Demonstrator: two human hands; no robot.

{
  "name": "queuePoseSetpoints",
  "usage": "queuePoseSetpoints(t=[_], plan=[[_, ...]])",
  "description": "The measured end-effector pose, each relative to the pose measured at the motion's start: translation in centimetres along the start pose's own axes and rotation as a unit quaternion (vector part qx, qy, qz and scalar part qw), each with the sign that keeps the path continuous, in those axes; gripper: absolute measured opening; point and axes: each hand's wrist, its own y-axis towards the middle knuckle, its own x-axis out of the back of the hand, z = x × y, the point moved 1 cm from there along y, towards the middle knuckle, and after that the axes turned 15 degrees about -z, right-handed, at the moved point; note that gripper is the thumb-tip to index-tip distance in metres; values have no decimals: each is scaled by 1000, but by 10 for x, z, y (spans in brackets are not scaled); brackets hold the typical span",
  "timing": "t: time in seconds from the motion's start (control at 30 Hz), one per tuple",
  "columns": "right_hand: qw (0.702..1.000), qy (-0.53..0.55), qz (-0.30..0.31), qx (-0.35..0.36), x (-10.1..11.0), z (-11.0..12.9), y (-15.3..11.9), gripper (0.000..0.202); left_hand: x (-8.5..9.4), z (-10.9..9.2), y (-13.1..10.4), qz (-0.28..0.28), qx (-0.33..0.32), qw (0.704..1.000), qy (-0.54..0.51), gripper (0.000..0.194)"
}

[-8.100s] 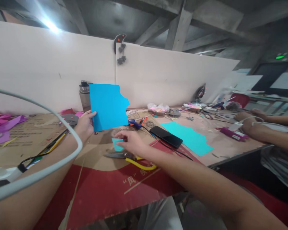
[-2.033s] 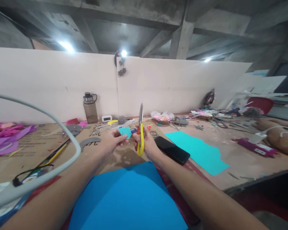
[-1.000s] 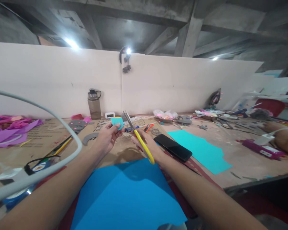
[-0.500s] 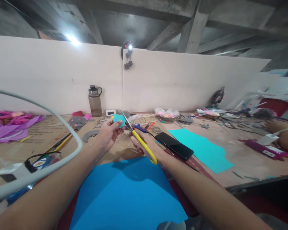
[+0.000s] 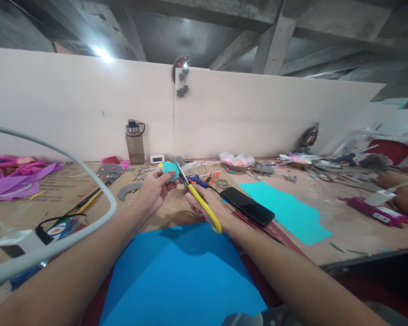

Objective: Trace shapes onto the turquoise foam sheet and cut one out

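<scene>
Between the thumb and fingers of my left hand (image 5: 156, 188) is a small piece of turquoise paper (image 5: 169, 169), raised above the worktable. My right hand (image 5: 204, 203) is wrapped round yellow-handled scissors (image 5: 201, 201), their blades pointing up and left against the right edge of the paper. Whether the blades are parted cannot be made out. Below both hands lies a large blue sheet (image 5: 187, 276) at the near edge. A bigger turquoise sheet (image 5: 289, 210) with a ragged cut edge rests to the right.
A black phone (image 5: 247, 206) lies right of my right hand. Behind stand a water bottle (image 5: 135, 144) and a small white digital clock (image 5: 157, 159). A grey cable (image 5: 102, 181) arcs across the left. Another person's arm (image 5: 406, 197) is at far right, near a purple tool (image 5: 377, 212).
The small turquoise piece has shifted and turned slightly in my left hand, a touch to the right. The scissors stay at its edge, almost unmoved.
</scene>
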Motion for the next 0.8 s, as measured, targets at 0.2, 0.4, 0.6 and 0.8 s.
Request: queuePoseSetpoints(t=[0.2,0.4,0.6,0.8], plan=[[1000,4,-3,0,0,0,0,37,-1,-1,-1,5,-13,1000,10,8],[1000,3,-4,2,0,-2,-1,33,-2,-2,-2,11,-21,1000,16,7],[1000,0,-1,-1,0,0,-1,34,-1,-2,-2,22,-25,999,14,7],[1000,-4,1,-7,0,2,-1,35,-2,-3,-3,22,-26,999,21,7]])
